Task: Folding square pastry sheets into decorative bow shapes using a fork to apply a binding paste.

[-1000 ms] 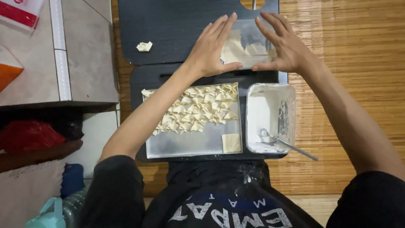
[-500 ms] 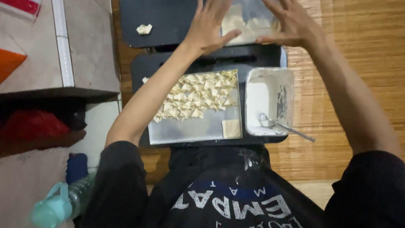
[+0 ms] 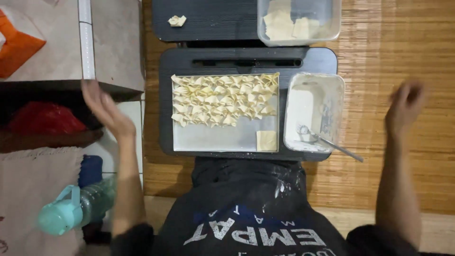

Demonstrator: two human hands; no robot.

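My left hand (image 3: 105, 110) hangs out to the left over the edge of a low shelf, blurred, fingers apart, holding nothing. My right hand (image 3: 404, 105) is out to the right above the woven mat, also blurred and empty. Between them a metal tray (image 3: 222, 138) on a black lap table (image 3: 166, 95) holds several rows of folded dumplings (image 3: 222, 98) and one flat square wrapper (image 3: 267, 140). A white tub (image 3: 313, 111) with a spoon (image 3: 332, 144) sits right of the tray. A clear container (image 3: 327, 26) with flat wrappers (image 3: 284, 23) stands further away.
One loose folded dumpling (image 3: 177, 20) lies on the far black board. A teal-capped water bottle (image 3: 73, 208) lies at lower left beside a blue object. An orange packet (image 3: 16, 47) rests on the shelf top, a red bag (image 3: 42, 118) beneath it.
Both hands have pulled away from the clear container and swung outward, left hand to the shelf side, right hand over the mat. The camera view has shifted closer.
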